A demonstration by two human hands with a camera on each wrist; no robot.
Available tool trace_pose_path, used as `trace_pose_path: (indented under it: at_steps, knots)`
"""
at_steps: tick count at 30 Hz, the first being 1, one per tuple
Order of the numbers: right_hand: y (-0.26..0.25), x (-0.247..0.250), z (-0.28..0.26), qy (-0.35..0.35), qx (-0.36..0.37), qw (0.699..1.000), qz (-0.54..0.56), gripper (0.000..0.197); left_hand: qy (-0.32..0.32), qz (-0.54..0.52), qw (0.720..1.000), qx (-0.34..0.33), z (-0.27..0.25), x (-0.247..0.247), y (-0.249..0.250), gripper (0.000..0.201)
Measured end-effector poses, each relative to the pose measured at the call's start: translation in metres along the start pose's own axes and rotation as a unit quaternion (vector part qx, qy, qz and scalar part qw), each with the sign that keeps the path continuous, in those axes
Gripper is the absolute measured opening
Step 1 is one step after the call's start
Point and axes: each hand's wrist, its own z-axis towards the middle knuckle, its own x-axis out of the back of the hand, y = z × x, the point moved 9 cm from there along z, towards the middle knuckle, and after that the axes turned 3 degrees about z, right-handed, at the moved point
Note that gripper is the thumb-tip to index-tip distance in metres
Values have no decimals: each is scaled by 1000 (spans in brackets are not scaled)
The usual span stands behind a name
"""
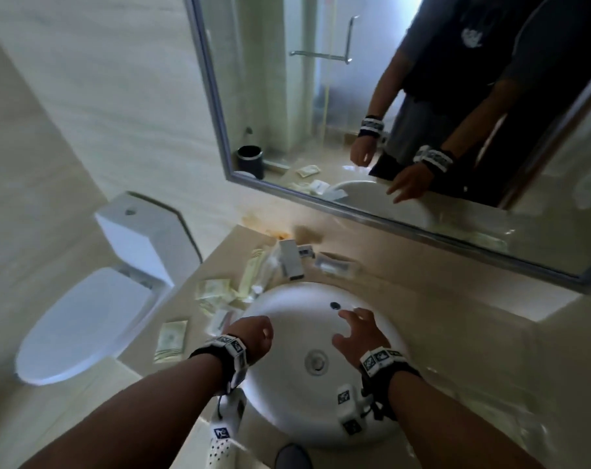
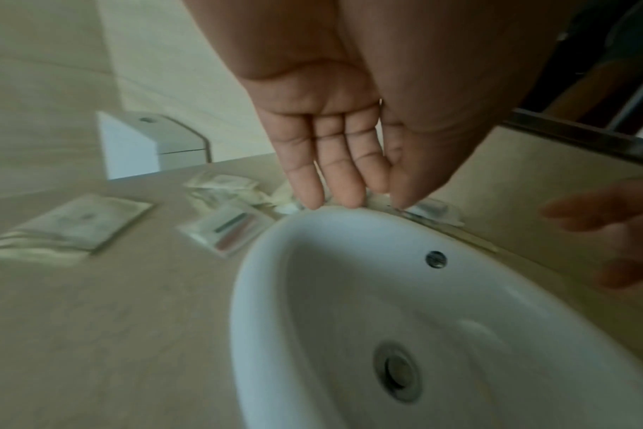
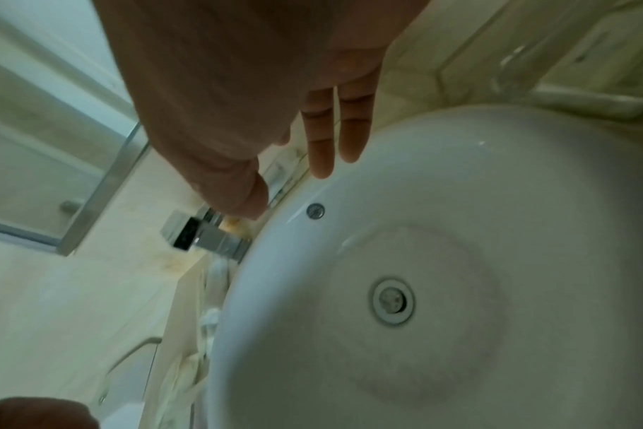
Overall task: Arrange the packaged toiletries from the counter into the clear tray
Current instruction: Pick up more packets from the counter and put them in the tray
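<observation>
Several packaged toiletries lie on the beige counter [image 1: 145,346] left of the white basin [image 1: 287,414]: a flat pale packet [image 1: 171,340] [image 2: 74,223], a small packet with coloured stripes [image 1: 223,320] [image 2: 228,229], a crumpled heap [image 1: 214,292] [image 2: 220,185] and long sachets [image 1: 253,272]. A clear-edged shape that looks like the tray [image 3: 514,58] sits blurred beyond the basin's right side. My left hand [image 1: 253,336] [image 2: 334,185] hovers over the basin's left rim, fingers straight and empty. My right hand [image 1: 355,330] [image 3: 312,151] spreads empty over the bowl near the overflow hole [image 1: 334,305].
A chrome faucet [image 1: 290,260] stands behind the basin, with a clear wrapped item [image 1: 336,264] beside it. A framed mirror [image 1: 321,204] hangs over the counter. A white toilet [image 1: 94,309] stands to the left. Bare counter stretches right of the basin.
</observation>
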Motion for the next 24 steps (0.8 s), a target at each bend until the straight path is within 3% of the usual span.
trace_pose_path:
  at_steps: [9,19,24]
  knots:
    - [-66,-41,23,-48,38,996,-69,63,46,-75,990,111,-16,15,-118,10]
    - [-148,-81,44,-66,45,991,-105,64,67,-81,986,132,0,35,-218,15]
    - [-184,-110,56,-87,49,989,-111,61,37,-51,986,156,-1,28,-260,22]
